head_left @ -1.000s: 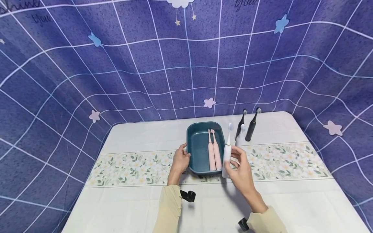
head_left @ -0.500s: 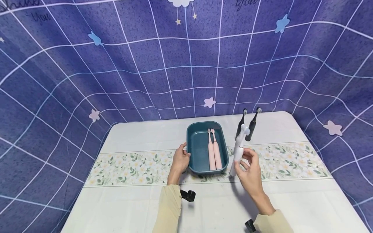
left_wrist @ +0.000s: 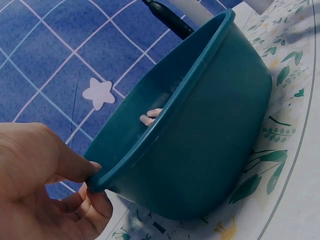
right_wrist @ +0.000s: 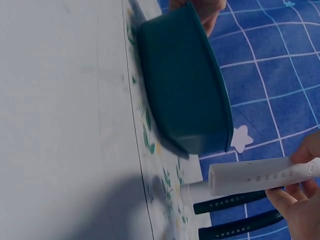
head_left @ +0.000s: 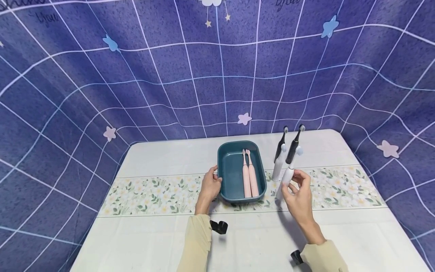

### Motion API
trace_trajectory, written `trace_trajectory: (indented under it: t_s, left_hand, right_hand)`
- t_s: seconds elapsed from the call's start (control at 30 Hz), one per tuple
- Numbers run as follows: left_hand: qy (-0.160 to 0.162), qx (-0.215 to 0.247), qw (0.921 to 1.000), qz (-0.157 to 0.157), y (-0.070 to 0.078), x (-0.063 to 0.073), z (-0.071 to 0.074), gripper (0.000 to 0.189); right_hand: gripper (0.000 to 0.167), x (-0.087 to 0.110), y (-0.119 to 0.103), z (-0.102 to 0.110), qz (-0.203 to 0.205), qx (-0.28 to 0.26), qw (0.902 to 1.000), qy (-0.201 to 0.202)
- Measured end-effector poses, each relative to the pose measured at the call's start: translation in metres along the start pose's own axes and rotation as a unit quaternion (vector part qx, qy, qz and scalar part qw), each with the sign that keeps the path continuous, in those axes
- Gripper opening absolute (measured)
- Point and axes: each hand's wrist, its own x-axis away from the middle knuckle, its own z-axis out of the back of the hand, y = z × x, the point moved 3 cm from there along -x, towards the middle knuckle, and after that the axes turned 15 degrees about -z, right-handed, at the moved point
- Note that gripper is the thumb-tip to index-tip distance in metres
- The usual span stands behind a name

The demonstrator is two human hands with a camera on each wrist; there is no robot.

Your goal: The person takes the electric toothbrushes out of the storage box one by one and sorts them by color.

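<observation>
My left hand (head_left: 210, 186) pinches the rim of a dark teal plastic basin (head_left: 232, 173), thumb on the inside, in the left wrist view. Two pink electric toothbrushes (head_left: 246, 181) lie side by side along the basin's right side. To the right of the basin, my right hand (head_left: 300, 196) holds a white electric toothbrush (head_left: 288, 176) between thumb and fingers, head up. In the right wrist view the bare bottom end of its handle (right_wrist: 245, 176) points toward the table. A second white electric toothbrush (head_left: 278, 164) stands upright just behind it.
Two black electric toothbrushes (head_left: 293, 149) stand upright at the back right, behind the white ones. The white table (head_left: 153, 238) has a floral strip (head_left: 156, 194) across it. A blue-purple curtain (head_left: 190, 94) with stars hangs around the back and sides.
My right hand has carried the white toothbrush to the right, from the basin's side past the standing white one. My left hand stays at the basin's left rim.
</observation>
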Motion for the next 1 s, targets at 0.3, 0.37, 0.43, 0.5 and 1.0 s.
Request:
trace_trajectory:
  t_s: [0.3,0.37,0.43,0.5,1.0]
  left_hand:
    - [0.002,-0.001,0.9999,-0.011,-0.001,-0.002,-0.002,0.049]
    - [0.0,-0.002,1.0,-0.01,0.0,-0.002,-0.002,0.049]
    - [0.0,-0.001,1.0,-0.008,0.0,-0.002,-0.003,0.049]
    - [0.001,0.0,1.0,-0.007,0.0,-0.003,-0.003,0.049]
    - [0.004,0.004,0.9999,-0.01,-0.004,-0.001,-0.002,0.049]
  right_hand:
    - [0.057,-0.033,0.039,0.012,-0.03,0.04,0.9977,0.045]
    - [0.056,-0.04,0.045,0.015,-0.037,0.041,0.9971,0.053]
    - [0.056,-0.047,0.05,0.016,-0.043,0.042,0.9965,0.057]
    - [0.055,-0.054,0.055,0.016,-0.051,0.041,0.9962,0.057]
    - [0.052,-0.081,0.077,0.002,-0.035,0.077,0.9954,0.046]
